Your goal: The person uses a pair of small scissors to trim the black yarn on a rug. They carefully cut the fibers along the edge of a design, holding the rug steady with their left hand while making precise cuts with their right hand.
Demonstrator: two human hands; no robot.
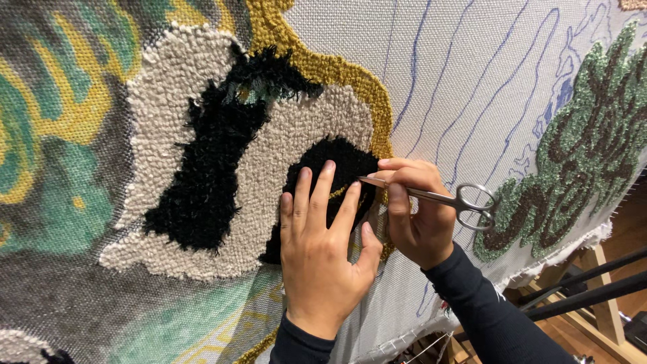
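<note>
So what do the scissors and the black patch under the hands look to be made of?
Scissors: seemingly steel, bright and polished, silver glints along the handle loops; held in the right hand. Black patch: probably yarn, matte cut pile with shaggy loose ends, under the left hand. White backing cloth: woven, grid visible.

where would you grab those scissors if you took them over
By the two ring handles, coming from the right: they stick out free past the right hand, while the closed blades point left under the fingers toward the left hand on the black tufting.
</note>
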